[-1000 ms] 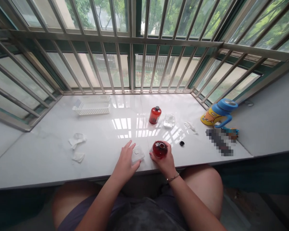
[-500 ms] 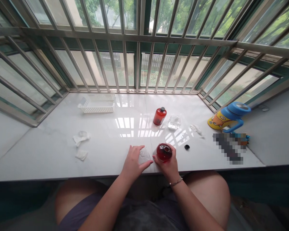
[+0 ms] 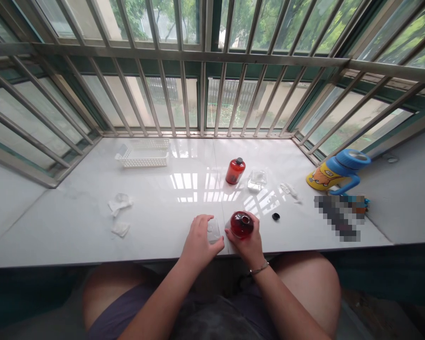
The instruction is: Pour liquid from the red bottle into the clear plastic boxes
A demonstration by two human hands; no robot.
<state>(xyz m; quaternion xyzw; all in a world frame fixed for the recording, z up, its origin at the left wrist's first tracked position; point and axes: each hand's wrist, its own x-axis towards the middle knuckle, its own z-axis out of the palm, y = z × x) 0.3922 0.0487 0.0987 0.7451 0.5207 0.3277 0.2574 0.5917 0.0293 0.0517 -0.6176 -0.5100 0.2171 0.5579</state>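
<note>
My right hand (image 3: 248,243) is wrapped round an uncapped bottle (image 3: 239,226) of dark red liquid, its round mouth facing up. A small clear square container (image 3: 213,231) sits just left of the bottle, between the thumb and fingers of my left hand (image 3: 200,241). Part of that container is hidden behind the left hand. To the right of the bottle, a black bottle cap (image 3: 276,216) lies on the white counter (image 3: 163,226).
A capped red bottle (image 3: 235,171) stands farther back, beside another clear container (image 3: 257,181). Crumpled tissues (image 3: 119,204) lie at left and a tissue (image 3: 289,191) at right. A white basket (image 3: 145,162) is at the back left. A blue and yellow flask (image 3: 335,172) stands right.
My left hand has shifted very slightly along with the clear container, which shows a little more of its side. The right hand and the bottle have hardly moved.
</note>
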